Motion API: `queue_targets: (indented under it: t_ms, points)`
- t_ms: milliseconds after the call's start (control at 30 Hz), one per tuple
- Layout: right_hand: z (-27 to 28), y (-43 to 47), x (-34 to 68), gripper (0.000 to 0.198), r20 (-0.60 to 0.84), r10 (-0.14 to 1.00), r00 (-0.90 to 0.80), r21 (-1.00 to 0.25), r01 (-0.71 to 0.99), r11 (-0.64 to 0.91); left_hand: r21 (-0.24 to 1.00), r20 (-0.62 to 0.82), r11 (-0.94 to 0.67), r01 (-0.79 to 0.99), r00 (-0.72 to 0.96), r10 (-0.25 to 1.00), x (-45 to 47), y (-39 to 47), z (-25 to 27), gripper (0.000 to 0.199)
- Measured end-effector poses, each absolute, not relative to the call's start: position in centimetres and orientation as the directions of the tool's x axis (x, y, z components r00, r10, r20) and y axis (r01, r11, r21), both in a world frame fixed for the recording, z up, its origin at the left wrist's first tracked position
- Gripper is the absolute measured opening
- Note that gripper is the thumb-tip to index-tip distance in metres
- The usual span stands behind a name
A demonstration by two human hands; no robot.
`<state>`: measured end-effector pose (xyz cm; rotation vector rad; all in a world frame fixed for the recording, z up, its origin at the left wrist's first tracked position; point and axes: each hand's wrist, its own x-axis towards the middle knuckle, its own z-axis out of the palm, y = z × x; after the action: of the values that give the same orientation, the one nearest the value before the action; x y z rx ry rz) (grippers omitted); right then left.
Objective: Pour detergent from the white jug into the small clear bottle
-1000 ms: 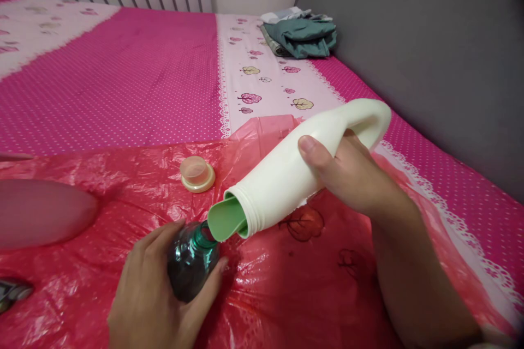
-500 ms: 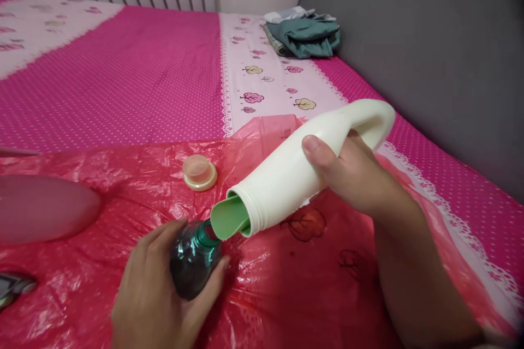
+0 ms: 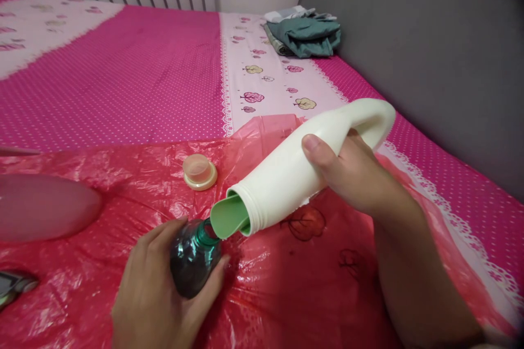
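White handled jug (image 3: pixel 282 174) is lying tipped in the air above a red plastic sheet (image 3: pixel 311 294), mid-frame, its mouth pointing down and to the left. Body is showing smooth, off-white and slightly glossy, tapering from a broad, ridged neck toward a looped handle at the raised end; a small ragged white edge is showing on the underside. Inside the open mouth a pale green pouring spout (image 3: pixel 225 217) is sitting, its curved lip jutting past the rim. Right hand (image 3: pixel 354 177) is grasping the jug near the handle, thumb pressing on the side, other fingers mostly hiding in the handle opening. Left hand (image 3: pixel 149 278) is grasping a clear, green-necked bottle (image 3: pixel 194 270), fingers and thumb wrapping its dark-looking body from both sides. Spout lip is overlapping the bottle's mouth; cannot tell whether they are touching. Translucent cap (image 3: pixel 198 172) is resting on the sheet, just beyond the bottle. Pink container (image 3: pixel 41 207) is lying farther left, running out of frame. Sheet is covering part of a pink patterned bedspread (image 3: pixel 164 76); folded clothes (image 3: pixel 305 35) are sitting at the back, beside a grey padded headboard (image 3: pixel 429 65).
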<state>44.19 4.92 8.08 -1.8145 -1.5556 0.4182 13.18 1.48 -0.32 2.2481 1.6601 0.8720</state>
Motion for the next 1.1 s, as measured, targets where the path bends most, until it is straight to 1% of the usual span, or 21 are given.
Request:
queue_targets:
  t_ms: [133, 300, 467, 667, 867, 1100]
  points:
    - [7.98, 4.94, 44.32, 0.088, 0.202, 0.952, 0.230, -0.689, 0.724, -0.029, 0.506, 0.322, -0.320, 0.801, 0.169, 0.932, 13.33, 1.47, -0.26, 0.074]
    - [7.99, 4.82, 44.34, 0.080, 0.187, 0.957, 0.223, -0.748, 0.664, -0.009, 0.514, 0.297, -0.310, 0.800, 0.173, 0.939, 13.71, 1.37, 0.19, 0.069]
    - [8.18, 4.71, 44.22, 0.083, 0.155, 0.965, 0.213, -0.782, 0.623, -0.013, 0.533, 0.283, -0.284, 0.797, 0.148, 0.948, 13.79, 1.16, 0.37, 0.067]
    - [7.97, 4.71, 44.12, 0.082, 0.199, 0.954, 0.226, -0.760, 0.650, 0.004, 0.541, 0.280, -0.277, 0.794, 0.141, 0.950, 13.79, 1.03, 0.23, 0.068]
    - [8.09, 4.88, 43.94, 0.085, 0.192, 0.948, 0.252, -0.748, 0.664, -0.026, 0.543, 0.266, -0.256, 0.799, 0.126, 0.956, 13.82, 1.15, 0.18, 0.072]
    - [8.06, 4.74, 44.01, 0.081, 0.193, 0.949, 0.248, -0.746, 0.665, -0.022, 0.534, 0.280, -0.275, 0.799, 0.140, 0.950, 13.63, 1.19, 0.12, 0.072]
